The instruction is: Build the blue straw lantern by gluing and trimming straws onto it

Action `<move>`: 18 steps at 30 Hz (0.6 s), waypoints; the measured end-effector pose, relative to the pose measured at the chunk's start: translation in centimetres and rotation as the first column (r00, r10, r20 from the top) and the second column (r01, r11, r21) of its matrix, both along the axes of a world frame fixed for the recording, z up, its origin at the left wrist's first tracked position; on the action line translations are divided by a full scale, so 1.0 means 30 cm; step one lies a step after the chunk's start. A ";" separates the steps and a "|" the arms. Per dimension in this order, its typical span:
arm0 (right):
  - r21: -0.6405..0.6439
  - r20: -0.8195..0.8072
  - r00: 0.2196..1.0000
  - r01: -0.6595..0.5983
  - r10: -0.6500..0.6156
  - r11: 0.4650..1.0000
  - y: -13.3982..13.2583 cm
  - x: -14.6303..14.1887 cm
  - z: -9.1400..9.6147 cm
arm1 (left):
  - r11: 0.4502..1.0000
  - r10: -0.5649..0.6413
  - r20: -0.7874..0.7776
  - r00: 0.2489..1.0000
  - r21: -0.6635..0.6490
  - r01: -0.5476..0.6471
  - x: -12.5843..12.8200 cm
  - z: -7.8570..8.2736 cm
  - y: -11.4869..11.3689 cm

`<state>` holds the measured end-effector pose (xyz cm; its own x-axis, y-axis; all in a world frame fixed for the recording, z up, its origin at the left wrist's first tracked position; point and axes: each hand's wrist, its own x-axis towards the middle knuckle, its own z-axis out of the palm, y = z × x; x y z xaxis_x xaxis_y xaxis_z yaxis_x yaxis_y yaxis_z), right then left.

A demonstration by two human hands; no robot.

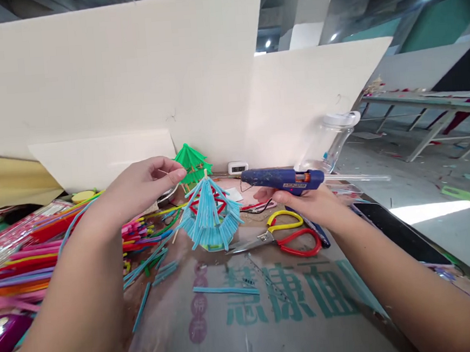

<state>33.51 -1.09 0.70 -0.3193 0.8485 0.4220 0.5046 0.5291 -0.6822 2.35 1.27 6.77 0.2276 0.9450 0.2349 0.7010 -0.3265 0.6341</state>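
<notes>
My right hand (308, 203) is wrapped around a blue hot glue gun (273, 178), whose nozzle points left and a clear glue stick (361, 177) sticks out behind. My left hand (150, 185) is closed in a pinch, thumb against fingers; what it holds is too small to make out. Between the hands stands a small pavilion model (210, 216) covered in light blue pipe cleaner strips, with red parts inside and a thin stick at its peak. Neither hand touches it. Behind it is a green pavilion model (192, 160), partly hidden by my left hand.
Scissors (278, 237) with yellow and red handles lie beside the model. A blue strip (226, 290) rests on the printed plastic sheet (183, 343). Coloured pipe cleaners (25, 257) pile up at left. A clear bottle (330, 141), phone (400, 232) and small digital display (237, 168) are around.
</notes>
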 end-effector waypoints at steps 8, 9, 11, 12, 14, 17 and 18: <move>-0.066 0.096 0.994 -0.042 0.048 0.997 -0.034 -0.020 0.006 | 0.998 -0.022 -0.203 0.979 0.050 0.033 0.060 -0.079 -0.041; -0.063 0.108 0.993 -0.044 0.051 0.997 -0.038 -0.022 0.009 | 0.996 -0.028 -0.219 0.975 0.072 0.044 0.064 -0.090 -0.040; -0.067 0.146 0.987 -0.064 0.073 0.996 -0.045 -0.029 0.016 | 0.993 -0.036 -0.244 0.969 0.100 0.062 0.071 -0.107 -0.040; -0.072 0.169 0.982 -0.073 0.084 0.995 -0.048 -0.034 0.019 | 0.992 -0.032 -0.244 0.969 0.110 0.060 0.074 -0.113 -0.040; -0.088 0.198 0.975 -0.080 0.096 0.993 -0.052 -0.046 0.024 | 0.992 -0.019 -0.225 0.974 0.119 0.046 0.084 -0.121 -0.041; -0.144 0.191 0.977 -0.067 0.094 0.987 -0.052 -0.062 0.023 | 0.990 -0.035 -0.183 0.983 0.128 0.059 0.108 -0.134 -0.040; -0.167 0.181 0.979 -0.065 0.095 0.984 -0.051 -0.065 0.019 | 0.988 -0.053 -0.172 0.984 0.136 0.077 0.115 -0.138 -0.038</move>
